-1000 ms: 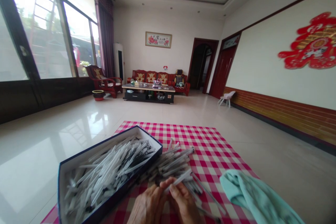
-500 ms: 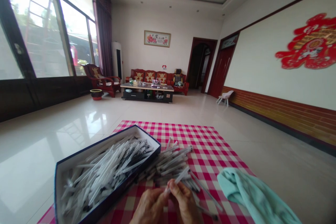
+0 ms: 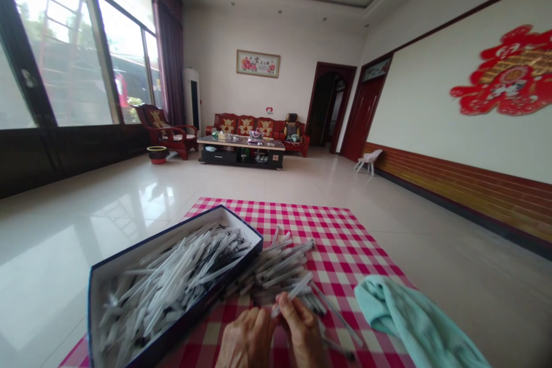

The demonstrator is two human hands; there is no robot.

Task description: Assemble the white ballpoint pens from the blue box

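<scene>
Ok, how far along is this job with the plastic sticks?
Looks done: plenty of sticks lie in the dark blue box. In hand: one stick, pinched by the left hand and right hand. Still left: a loose pile on the checked cloth.

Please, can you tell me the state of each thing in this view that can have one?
Clear plastic tube, held tilted
Right hand, fingers pinching the tube
Left hand, curled beside right hand, grip unclear
Shallow box, open, heaped with tubes
Loose tubes, piled beside the box
Pink checked cloth, spread on floor
Mint-green towel, crumpled on cloth
Red door, shut
</scene>
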